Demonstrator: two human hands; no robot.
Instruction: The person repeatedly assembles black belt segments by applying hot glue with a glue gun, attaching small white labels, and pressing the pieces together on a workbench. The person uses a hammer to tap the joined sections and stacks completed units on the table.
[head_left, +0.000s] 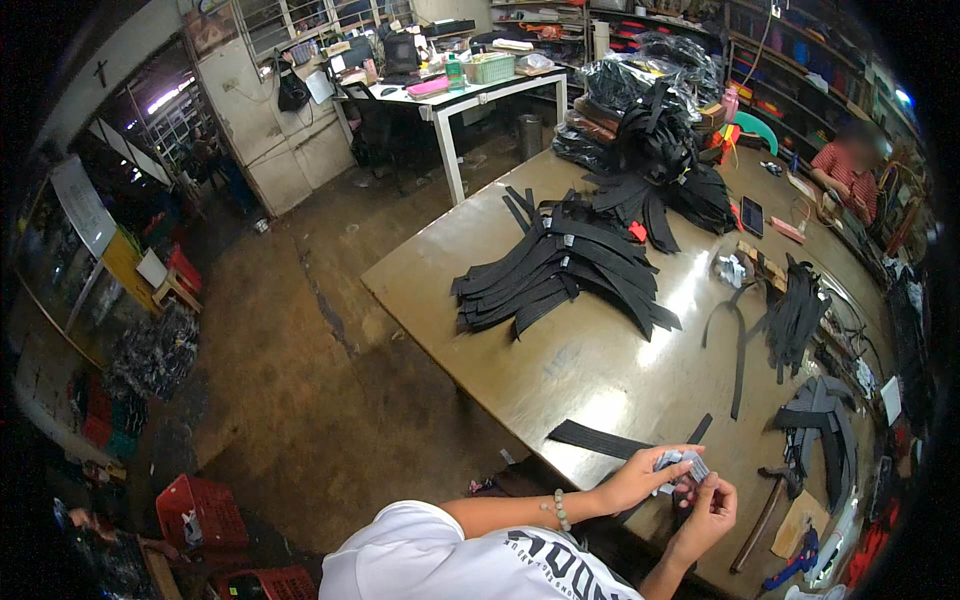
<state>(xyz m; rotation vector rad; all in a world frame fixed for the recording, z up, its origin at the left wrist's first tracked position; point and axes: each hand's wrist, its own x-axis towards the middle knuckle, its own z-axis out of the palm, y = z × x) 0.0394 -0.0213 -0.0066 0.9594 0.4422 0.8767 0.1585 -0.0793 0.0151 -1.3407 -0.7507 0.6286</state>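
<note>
A big brown floor (290, 400) is stretching across a busy workroom, and a wide, shiny table (425, 280) is standing on it. A heap of black straps (560, 270) is lying on the table, well apart from the hands. One dark strap (597, 437) is lying close by, running under the left hand; I cannot tell if the fingers are touching it. A hammer (757, 527) is lying to the right.

The left hand (635, 482) is coming in from the side, with its wrist low and its fingers curling over. It is gripping a small pale piece (698, 467) near the table's edge. The right hand (708, 515) is sitting just below and to the right, bending at the knuckles. Its thumb and finger are closing in a pinch at the lower end of the piece, though I cannot tell how tightly.

The piece is looking like a label, or a few labels together; it is too small to tell. For doing this well, the left hand should be holding it still and flat, while the right fingertips should be working gently at the edge. Squeezing hard could be creasing it.
</note>
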